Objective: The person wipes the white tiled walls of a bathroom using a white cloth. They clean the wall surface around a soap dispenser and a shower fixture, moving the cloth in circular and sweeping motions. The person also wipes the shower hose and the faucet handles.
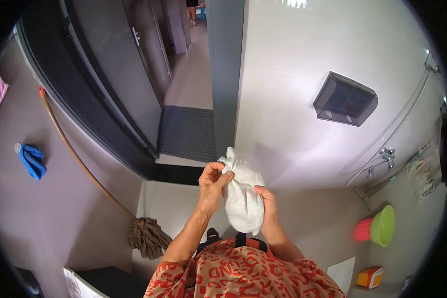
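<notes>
**Pale washroom wall (pixel 283 99), white cloth (pixel 244 201) before it**

I have the white cloth nearer me than the grey doormat (pixel 186 133) and to its right. My left grip (pixel 213 181) is narrow, thumb and fingers pinching the upper end; my right grip (pixel 268 202) holds the right side, thumb in front, other fingers mostly hidden behind. With the folds bunched, I can't make out what sort of piece it is. Left of the doormat and nearer me sits a brown mop head (pixel 148 238). Far to the doormat's right, a green basin (pixel 383 226) partly hides a red vessel (pixel 362 230). Well beyond the doormat, the top edge cuts off a person (pixel 192 16), leaving mainly legs.
</notes>
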{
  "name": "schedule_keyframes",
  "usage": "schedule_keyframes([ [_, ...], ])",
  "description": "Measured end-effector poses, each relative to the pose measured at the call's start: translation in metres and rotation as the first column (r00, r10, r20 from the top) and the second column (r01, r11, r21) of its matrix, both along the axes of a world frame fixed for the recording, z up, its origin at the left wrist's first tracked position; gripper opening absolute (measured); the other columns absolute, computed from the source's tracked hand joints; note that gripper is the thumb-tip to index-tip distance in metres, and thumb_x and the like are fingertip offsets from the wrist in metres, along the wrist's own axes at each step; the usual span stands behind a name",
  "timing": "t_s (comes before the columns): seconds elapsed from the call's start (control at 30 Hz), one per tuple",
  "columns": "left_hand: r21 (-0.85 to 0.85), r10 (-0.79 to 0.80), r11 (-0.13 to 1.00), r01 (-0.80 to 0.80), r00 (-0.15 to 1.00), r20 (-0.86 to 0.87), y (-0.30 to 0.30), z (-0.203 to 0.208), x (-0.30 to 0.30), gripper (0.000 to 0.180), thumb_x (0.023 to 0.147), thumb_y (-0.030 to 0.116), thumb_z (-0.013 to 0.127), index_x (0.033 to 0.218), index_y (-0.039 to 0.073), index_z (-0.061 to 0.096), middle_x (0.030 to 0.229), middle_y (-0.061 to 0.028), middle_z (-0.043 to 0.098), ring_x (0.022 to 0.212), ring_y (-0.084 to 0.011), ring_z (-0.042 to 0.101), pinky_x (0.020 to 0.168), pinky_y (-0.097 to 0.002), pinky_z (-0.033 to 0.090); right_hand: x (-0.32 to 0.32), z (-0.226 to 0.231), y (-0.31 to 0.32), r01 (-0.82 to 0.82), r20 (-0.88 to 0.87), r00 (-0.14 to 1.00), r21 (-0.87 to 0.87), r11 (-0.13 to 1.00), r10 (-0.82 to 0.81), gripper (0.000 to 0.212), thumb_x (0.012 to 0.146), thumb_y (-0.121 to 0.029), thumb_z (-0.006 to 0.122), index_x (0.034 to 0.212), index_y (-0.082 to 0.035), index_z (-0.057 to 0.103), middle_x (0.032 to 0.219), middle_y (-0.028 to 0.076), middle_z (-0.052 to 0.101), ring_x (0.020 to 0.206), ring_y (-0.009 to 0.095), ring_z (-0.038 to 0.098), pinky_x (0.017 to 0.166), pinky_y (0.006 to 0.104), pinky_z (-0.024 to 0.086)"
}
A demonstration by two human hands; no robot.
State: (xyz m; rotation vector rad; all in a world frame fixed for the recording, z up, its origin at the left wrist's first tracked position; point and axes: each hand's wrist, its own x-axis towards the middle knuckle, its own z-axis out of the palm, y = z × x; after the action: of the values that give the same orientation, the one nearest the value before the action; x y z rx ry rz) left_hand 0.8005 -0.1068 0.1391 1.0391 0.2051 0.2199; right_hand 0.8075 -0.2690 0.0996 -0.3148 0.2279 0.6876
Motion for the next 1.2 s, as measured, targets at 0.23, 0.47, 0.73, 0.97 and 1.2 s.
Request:
schedule_keyframes([
  [0.23, 0.264, 0.172, 0.948, -0.18, 0.984, 0.052, 0.05, 0.005, 0.027, 0.016, 0.082, 0.005, 0.066, 0.091, 0.012, 0.055, 0.08, 0.0042, 0.056, 0.069, -0.0041, 0.051, 0.055, -0.0192, 0.039, 0.012, 0.1, 0.015, 0.511, 0.571, 0.718, -0.044, 0.858, -0.398, 0.062, 0.084, -0.006, 0.049, 0.141, 0.0, 0.027, 0.139, 0.021, 0.035, 0.127, 0.033, 0.039, 0.106, 0.0447, 0.032],
  [0.47, 0.516, 0.172, 0.752, -0.411, 0.877, 0.448, 0.069, 0.058, 0.085, 0.028, 0.08, 0.01, 0.067, 0.102, 0.004, 0.052, 0.099, -0.0046, 0.048, 0.087, -0.0146, 0.047, 0.071, -0.0279, 0.042, 0.097, 0.143, 0.04, 0.998, 0.928, 0.067, -0.067, -0.013, 0.367, 0.07, 0.082, -0.008, 0.056, 0.143, -0.003, 0.024, 0.144, 0.023, 0.016, 0.133, 0.039, 0.016, 0.107, 0.0478, 0.014],
  [0.73, 0.601, 0.134, 0.4, -0.692, 0.693, 0.708, 0.05, 0.116, 0.14, 0.058, 0.084, 0.02, 0.065, 0.132, 0.002, 0.037, 0.127, -0.0159, 0.038, 0.116, -0.0284, 0.039, 0.09, -0.0405, 0.037, 0.178, 0.151, 0.067, 0.891, 0.662, 0.028, 0.323, -0.318, 0.749, 0.067, 0.074, -0.036, 0.067, 0.134, -0.013, 0.046, 0.132, 0.021, 0.033, 0.129, 0.037, 0.024, 0.098, 0.0501, 0.017],
  [0.97, 0.631, 0.071, 0.144, -0.762, 0.644, 0.761, 0.038, 0.105, 0.175, 0.073, 0.09, 0.038, 0.055, 0.142, 0.0, 0.023, 0.143, -0.0249, 0.023, 0.131, -0.0393, 0.024, 0.107, -0.0478, 0.02, 0.223, 0.131, 0.044, 0.773, 0.54, -0.051, 0.554, -0.309, 0.84, 0.038, 0.075, -0.049, 0.062, 0.083, -0.013, 0.067, 0.127, 0.016, 0.037, 0.126, 0.035, 0.03, 0.087, 0.0554, 0.018],
  [1.2, 0.489, 0.016, -0.056, -0.87, 0.489, 0.872, 0.047, 0.081, 0.213, 0.079, 0.089, 0.043, 0.053, 0.14, -0.007, 0.021, 0.141, -0.0287, 0.026, 0.131, -0.0444, 0.025, 0.108, -0.051, 0.019, 0.231, 0.17, 0.027, 0.726, 0.526, -0.012, 0.589, -0.354, 0.851, 0.045, 0.072, -0.056, 0.061, 0.075, -0.012, 0.066, 0.126, 0.016, 0.04, 0.124, 0.038, 0.033, 0.084, 0.0554, 0.022],
])
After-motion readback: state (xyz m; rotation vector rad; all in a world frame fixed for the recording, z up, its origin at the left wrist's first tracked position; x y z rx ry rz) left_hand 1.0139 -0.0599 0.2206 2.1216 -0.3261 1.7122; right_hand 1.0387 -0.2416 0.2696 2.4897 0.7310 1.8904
